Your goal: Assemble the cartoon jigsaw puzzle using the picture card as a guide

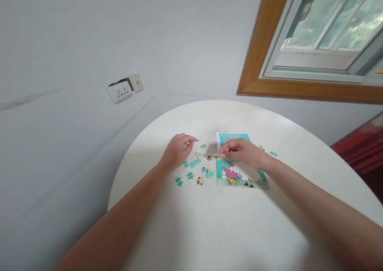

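Note:
My right hand (239,150) hovers over the left part of a partly assembled jigsaw puzzle (224,181), its thumb and fingers pinched on a small puzzle piece (216,156). The puzzle shows a turquoise background and a pink cartoon figure (230,176); its middle is partly bare white, and my hand and wrist cover some of it. To the left, my left hand (178,149) rests by the loose pieces with fingers loosely bent, index finger extended, and nothing visible in it. Several loose turquoise, yellow and red pieces (190,175) lie between my left hand and the puzzle.
The round white table (191,231) stands against a grey-white wall. A few more loose pieces (273,154) lie right of the puzzle, beyond my right wrist. A wall socket (120,91) is at the left, a wood-framed window (254,81) at upper right, and red fabric (359,149) at the right.

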### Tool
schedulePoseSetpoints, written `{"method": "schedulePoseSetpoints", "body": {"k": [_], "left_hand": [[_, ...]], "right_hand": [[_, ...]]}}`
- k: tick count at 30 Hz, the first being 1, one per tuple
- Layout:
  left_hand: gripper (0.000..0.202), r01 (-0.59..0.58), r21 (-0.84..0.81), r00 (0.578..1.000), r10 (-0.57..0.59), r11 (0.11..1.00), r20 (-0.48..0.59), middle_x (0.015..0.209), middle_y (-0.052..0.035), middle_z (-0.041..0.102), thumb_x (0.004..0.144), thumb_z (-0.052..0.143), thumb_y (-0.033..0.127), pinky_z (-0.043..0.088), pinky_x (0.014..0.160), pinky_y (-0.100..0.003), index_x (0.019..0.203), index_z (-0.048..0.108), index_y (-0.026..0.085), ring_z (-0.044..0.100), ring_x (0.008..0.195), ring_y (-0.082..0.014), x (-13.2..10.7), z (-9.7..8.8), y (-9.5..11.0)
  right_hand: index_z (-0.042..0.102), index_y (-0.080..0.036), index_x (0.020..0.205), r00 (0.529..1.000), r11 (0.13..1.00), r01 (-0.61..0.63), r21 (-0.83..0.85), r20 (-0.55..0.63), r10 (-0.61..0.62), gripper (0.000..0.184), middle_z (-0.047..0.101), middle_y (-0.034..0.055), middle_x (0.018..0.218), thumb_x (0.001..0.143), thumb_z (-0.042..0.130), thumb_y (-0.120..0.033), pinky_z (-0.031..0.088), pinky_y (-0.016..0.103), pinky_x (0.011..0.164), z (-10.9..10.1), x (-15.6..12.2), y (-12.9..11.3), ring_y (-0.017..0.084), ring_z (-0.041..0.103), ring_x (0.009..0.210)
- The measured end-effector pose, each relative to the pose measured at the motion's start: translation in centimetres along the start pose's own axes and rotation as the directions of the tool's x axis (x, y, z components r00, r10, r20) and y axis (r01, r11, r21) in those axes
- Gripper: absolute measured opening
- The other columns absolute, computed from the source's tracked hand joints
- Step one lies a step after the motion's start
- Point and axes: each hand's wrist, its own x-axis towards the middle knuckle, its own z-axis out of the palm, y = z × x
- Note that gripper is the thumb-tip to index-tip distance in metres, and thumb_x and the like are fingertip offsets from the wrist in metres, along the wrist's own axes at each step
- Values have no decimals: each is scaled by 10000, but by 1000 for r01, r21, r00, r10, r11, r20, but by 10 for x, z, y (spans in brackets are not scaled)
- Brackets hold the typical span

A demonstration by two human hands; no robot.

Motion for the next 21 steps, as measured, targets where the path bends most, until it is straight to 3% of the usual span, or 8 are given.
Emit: {"method": "schedulePoseSetpoints", "body": {"k": [2, 5, 9, 14, 21], "left_hand": [[205, -54, -12, 998, 54, 998, 34, 863, -45, 643, 860, 485, 179, 423, 818, -332, 950, 669, 183, 553, 843, -176, 0, 0, 6], [209, -180, -40, 976, 183, 983, 114, 903, -50, 645, 868, 476, 167, 402, 847, -346, 961, 662, 188, 546, 882, -180, -3, 1, 24], [254, -339, -127, 899, 361, 932, 247, 959, -51, 613, 868, 472, 150, 401, 841, -326, 1004, 671, 232, 516, 930, -181, -11, 6, 55], [357, -399, -177, 823, 436, 900, 365, 1033, -52, 588, 873, 453, 120, 384, 893, -341, 1124, 639, 292, 488, 994, -190, -19, 19, 77], [384, -415, -165, 803, 445, 895, 396, 1063, -53, 579, 866, 450, 102, 385, 902, -362, 1150, 623, 294, 477, 1007, -198, -22, 27, 80]], "right_hand": [[675, -164, 804, 999, 999, -23, 36, -25, 24, 217, 622, -7, 693, 721, 653, -363, 430, 264, 653, -9, -14, 5, 115, 548, 661], [696, -181, 825, 994, 998, -42, -47, -105, 37, 241, 636, -2, 723, 749, 624, -399, 429, 272, 675, -23, -39, 14, 131, 560, 701], [723, -202, 852, 973, 963, -132, -234, -218, 81, 225, 677, 16, 787, 784, 569, -351, 413, 261, 630, -30, -67, 28, 146, 561, 704], [729, -204, 862, 964, 939, -142, -314, -258, 60, 224, 705, 28, 862, 798, 523, -265, 431, 249, 654, -22, -74, 38, 148, 586, 737], [732, -205, 806, 970, 915, -58, -400, -239, -43, 175, 696, 25, 772, 786, 559, -197, 445, 259, 702, -14, -67, 33, 150, 592, 743]]}}
